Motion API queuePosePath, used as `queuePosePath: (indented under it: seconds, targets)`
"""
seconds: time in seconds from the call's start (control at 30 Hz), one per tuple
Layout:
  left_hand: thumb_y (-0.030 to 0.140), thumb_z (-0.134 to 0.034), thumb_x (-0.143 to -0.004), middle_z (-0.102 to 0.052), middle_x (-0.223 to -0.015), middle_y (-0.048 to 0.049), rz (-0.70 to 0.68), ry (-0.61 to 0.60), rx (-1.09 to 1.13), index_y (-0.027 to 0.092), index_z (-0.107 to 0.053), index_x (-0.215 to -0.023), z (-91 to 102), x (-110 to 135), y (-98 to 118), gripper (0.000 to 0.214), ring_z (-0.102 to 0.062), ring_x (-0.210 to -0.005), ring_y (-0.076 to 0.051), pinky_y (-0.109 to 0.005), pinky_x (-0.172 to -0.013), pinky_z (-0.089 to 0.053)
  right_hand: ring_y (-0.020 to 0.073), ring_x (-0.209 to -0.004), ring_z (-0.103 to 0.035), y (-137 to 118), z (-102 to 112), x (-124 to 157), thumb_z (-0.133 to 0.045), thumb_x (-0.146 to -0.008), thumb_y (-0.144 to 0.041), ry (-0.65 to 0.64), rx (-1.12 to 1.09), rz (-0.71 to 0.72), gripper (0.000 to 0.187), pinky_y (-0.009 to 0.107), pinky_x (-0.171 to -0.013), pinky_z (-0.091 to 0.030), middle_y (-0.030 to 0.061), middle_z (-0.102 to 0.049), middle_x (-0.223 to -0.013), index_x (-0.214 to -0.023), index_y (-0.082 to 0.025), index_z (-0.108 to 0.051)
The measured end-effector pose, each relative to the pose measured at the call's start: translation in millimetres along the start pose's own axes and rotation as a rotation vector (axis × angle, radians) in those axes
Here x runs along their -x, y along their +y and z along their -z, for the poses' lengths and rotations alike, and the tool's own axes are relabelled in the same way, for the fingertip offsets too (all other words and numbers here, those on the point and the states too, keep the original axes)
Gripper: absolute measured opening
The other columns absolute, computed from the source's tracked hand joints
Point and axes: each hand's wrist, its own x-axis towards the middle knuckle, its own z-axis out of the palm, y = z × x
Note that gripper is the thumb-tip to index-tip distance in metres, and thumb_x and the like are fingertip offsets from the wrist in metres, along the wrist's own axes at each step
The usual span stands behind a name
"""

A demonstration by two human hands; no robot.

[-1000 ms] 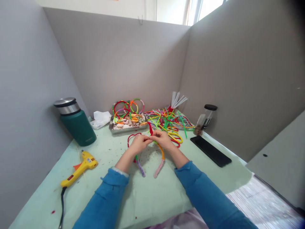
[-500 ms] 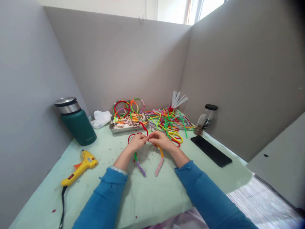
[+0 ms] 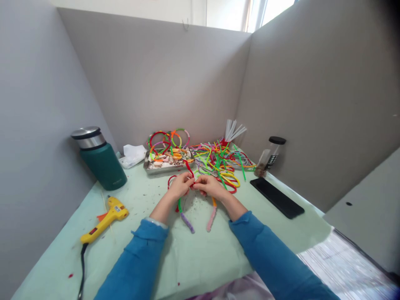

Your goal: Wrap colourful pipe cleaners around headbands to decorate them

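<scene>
A headband (image 3: 188,223) wrapped in coloured pipe cleaners points its two ends toward me, purple on the left and pink on the right. Its top is hidden by my hands. My left hand (image 3: 180,185) is closed in a pinch at the headband's top. Fingertips of my right hand (image 3: 210,186) meet it there, pinched on a red pipe cleaner (image 3: 188,166), one end of which sticks up beyond the fingers. More red loops lie on the table just beyond my left hand.
A metal tray (image 3: 162,170) of shells stands behind, with wrapped hoops (image 3: 160,133) on it. Loose pipe cleaners (image 3: 218,156) are piled to its right. A yellow glue gun (image 3: 104,221) and green bottle (image 3: 103,166) are left; a black phone-like slab (image 3: 276,198) and clear container (image 3: 270,156) are right.
The headband's ends have swung slightly to the right. My fingers have shifted a little on the red pipe cleaner, and my right hand now covers more of the orange section.
</scene>
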Motion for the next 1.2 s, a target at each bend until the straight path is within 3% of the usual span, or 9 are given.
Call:
queuePosePath:
  seconds: [0.33, 0.6, 0.8, 0.97, 1.1, 1.2]
  targets:
    - [0.044, -0.050, -0.076, -0.054, -0.052, 0.0052, 0.040, -0.051, 0.054, 0.018, -0.052, -0.084, 5.4, 2, 1, 0.027, -0.041, -0.035, -0.007, -0.018, -0.036, -0.029, 0.0061, -0.042, -0.042, -3, 1, 4, -0.061, -0.072, -0.039, -0.118, -0.110, -0.041, 0.025, 0.017, -0.040, -0.035, -0.0045, -0.049, -0.050, -0.075, -0.014, -0.059]
    - [0.040, -0.049, -0.077, -0.054, -0.050, 0.0031, -0.087, 0.061, -0.113, 0.016, -0.058, -0.079, -1.5, -1, -3, 0.026, -0.047, -0.045, -0.009, -0.020, -0.047, -0.034, 0.0048, -0.037, -0.037, -3, -1, 2, -0.062, -0.069, -0.032, -0.065, -0.132, -0.041, 0.019, 0.017, -0.035, -0.029, -0.0060, -0.046, -0.045, -0.068, -0.014, -0.058]
    - [0.043, -0.045, -0.078, -0.052, -0.050, 0.0045, -0.019, 0.049, -0.042, 0.017, -0.057, -0.088, -2.2, -1, -2, 0.030, -0.042, -0.038, -0.009, -0.019, -0.041, -0.030, 0.0047, -0.038, -0.039, -2, -2, 1, -0.062, -0.070, -0.041, -0.032, -0.176, -0.070, 0.028, 0.017, -0.034, -0.029, -0.0028, -0.054, -0.054, -0.070, -0.014, -0.058]
    - [0.042, -0.045, -0.079, -0.059, -0.062, 0.0002, -0.073, 0.261, -0.189, 0.017, -0.060, -0.076, 2.2, -2, -1, 0.030, -0.051, -0.051, -0.010, -0.019, -0.049, -0.037, 0.0035, -0.035, -0.033, -1, 3, 0, -0.064, -0.068, -0.037, 0.046, -0.164, -0.068, 0.023, 0.018, -0.033, -0.023, -0.0021, -0.058, -0.059, -0.070, -0.016, -0.057]
    - [0.035, -0.038, -0.082, -0.065, -0.081, -0.0030, -0.005, 0.525, -0.058, 0.017, -0.058, -0.099, 14.6, -5, -1, 0.031, -0.057, -0.058, -0.011, -0.021, -0.054, -0.042, 0.0040, -0.034, -0.031, -4, 4, 0, -0.061, -0.069, -0.032, 0.040, -0.086, -0.075, 0.016, 0.019, -0.033, -0.021, -0.0029, -0.055, -0.055, -0.066, -0.016, -0.057]
    - [0.039, -0.032, -0.086, -0.064, -0.095, -0.0069, -0.057, 0.608, 0.012, 0.016, -0.058, -0.102, 26.7, -5, 6, 0.038, -0.060, -0.070, -0.014, -0.023, -0.059, -0.046, 0.0044, -0.035, -0.033, -5, 3, 1, -0.060, -0.069, -0.031, 0.017, 0.021, -0.083, 0.016, 0.019, -0.033, -0.023, -0.0030, -0.055, -0.054, -0.066, -0.016, -0.059]
